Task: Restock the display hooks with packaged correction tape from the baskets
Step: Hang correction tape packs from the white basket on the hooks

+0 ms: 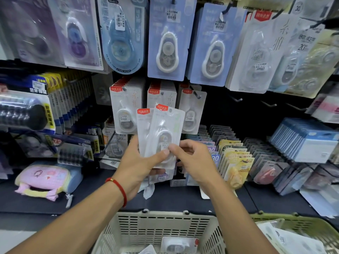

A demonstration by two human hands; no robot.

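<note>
Two carded correction tapes held up before the hooks, one being peeled off the stack

The left hand (136, 162) gripped two flat white blister-carded correction tape packs with red header tabs (161, 136), thumb curled across their lower front, while the right hand (192, 160) pinched the lower edge of the front pack, seemingly to separate it. Both packs sat in mid-air just below the hung matching white packs (126, 110) and near a bare black metal display hook (236, 99). They looked light and fairly stiff, though the clear plastic bubble would be slick (and could dent under a hard squeeze), so the flat card margin was the safer hold, leaving the top hang-hole free. More stock lay in the cream slotted plastic basket (159, 224) below; its contents were blurred.
</note>
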